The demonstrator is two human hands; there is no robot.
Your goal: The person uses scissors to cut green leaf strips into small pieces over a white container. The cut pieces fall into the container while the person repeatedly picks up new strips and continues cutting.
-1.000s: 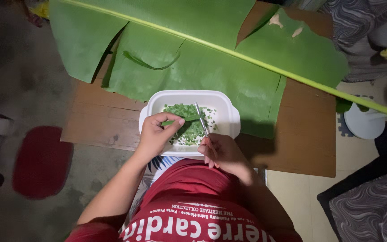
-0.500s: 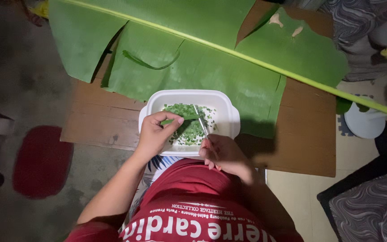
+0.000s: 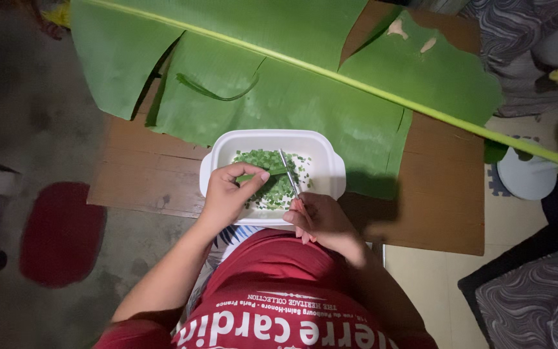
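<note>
Green leaf strip (image 3: 267, 172) sits pinched in the left hand (image 3: 227, 194), over the white dish (image 3: 327, 158) full of small green bits (image 3: 272, 187). Right hand (image 3: 321, 223) is closed around thin scissors (image 3: 290, 178), whose blades touch the strip. Behind the dish lies a big banana leaf (image 3: 279, 77) on a brown board (image 3: 143, 171).

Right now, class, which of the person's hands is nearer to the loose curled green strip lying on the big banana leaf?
Left. The left hand is over the white dish, below the strip; the right hand sits lower and further right.
</note>
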